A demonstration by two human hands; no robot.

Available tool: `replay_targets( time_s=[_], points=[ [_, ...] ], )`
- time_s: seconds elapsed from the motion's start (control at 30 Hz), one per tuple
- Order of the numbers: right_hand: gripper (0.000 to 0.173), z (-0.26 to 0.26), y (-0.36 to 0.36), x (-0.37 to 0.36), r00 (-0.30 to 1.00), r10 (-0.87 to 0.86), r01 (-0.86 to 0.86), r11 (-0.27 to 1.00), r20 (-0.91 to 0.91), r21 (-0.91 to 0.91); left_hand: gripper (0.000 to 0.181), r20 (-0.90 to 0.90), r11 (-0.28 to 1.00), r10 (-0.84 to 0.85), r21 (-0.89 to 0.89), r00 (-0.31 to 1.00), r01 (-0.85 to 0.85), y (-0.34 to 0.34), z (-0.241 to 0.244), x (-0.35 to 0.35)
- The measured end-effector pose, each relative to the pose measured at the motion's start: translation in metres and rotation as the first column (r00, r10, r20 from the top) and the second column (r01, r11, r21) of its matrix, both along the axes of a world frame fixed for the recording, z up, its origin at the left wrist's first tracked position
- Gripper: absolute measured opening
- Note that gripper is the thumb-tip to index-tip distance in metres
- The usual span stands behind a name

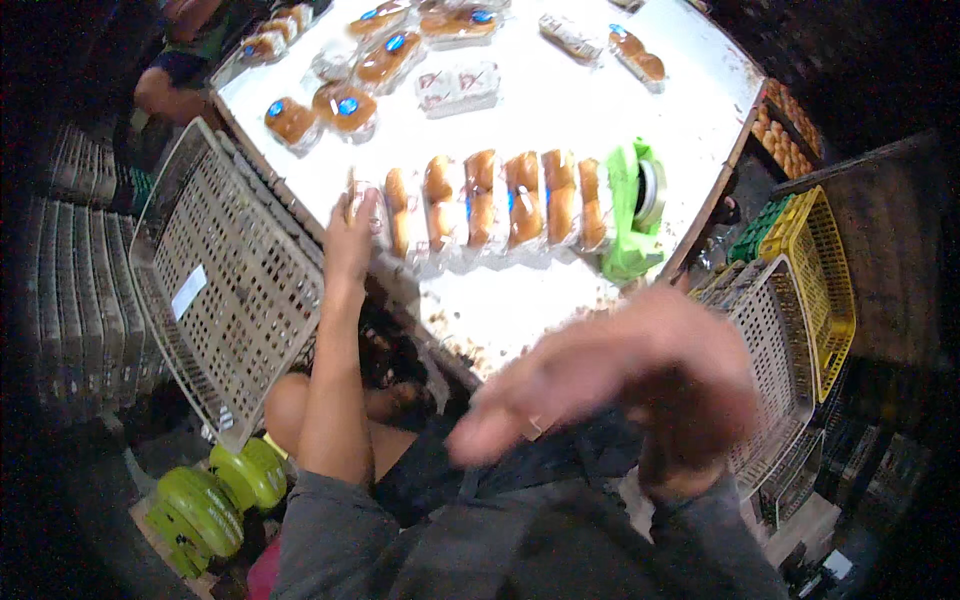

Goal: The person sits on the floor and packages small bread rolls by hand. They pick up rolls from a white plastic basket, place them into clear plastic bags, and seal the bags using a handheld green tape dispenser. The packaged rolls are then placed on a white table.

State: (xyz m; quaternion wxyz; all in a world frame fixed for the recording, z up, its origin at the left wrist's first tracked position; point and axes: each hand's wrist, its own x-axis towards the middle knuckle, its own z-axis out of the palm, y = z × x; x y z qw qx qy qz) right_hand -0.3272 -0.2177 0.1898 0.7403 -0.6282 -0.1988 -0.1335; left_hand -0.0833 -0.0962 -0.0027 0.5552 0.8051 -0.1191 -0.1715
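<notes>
My left hand (352, 240) grips a clear-wrapped bread pack (370, 217) at the left end of a row, with the thumb on its near side. To its right several wrapped bread rolls (484, 199) stand on edge side by side on the white table (525, 292). A green plastic bag (622, 217) with a roll of tape (651, 191) lies against the row's right end. Close to the camera, my right hand (630, 367) is raised and blurred, its fingers curled. A small pale spot shows by its fingertips; whether it holds anything is unclear.
More wrapped bread packs (386, 60) with blue stickers lie at the table's far side. A grey plastic crate (232, 285) leans at the left edge. Grey (772, 352) and yellow crates (825, 300) stand at right. Green rolls (199, 510) sit low left. Another person's arm (169, 94) is at upper left.
</notes>
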Motion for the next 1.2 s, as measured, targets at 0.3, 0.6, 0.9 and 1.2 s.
replay_targets(
  time_s=[0.3,0.6,0.9,1.2],
  points=[
    [0.039,0.026,0.088,-0.008,0.985,0.016,-0.121,0.779,0.174,0.615,0.066,0.301,0.876,-0.358,0.437,0.884,0.206,0.019,-0.006,0.013],
    [0.035,-0.046,0.004,-0.041,0.591,-0.789,0.807,0.581,-0.168,0.105,0.042,0.186,0.329,-0.651,-0.804,0.736,0.495,0.092,0.181,-0.110],
    [0.028,-0.081,-0.056,0.029,0.493,-0.851,0.711,0.514,-0.181,-0.481,0.045,0.362,-0.109,-0.775,-0.884,0.518,0.455,0.090,0.170,-0.144],
    [0.040,-0.145,-0.193,0.119,0.495,-0.864,0.547,0.392,-0.092,-0.740,0.048,0.466,-0.262,-0.794,-0.841,0.390,0.474,0.067,0.152,-0.140]
  ],
)
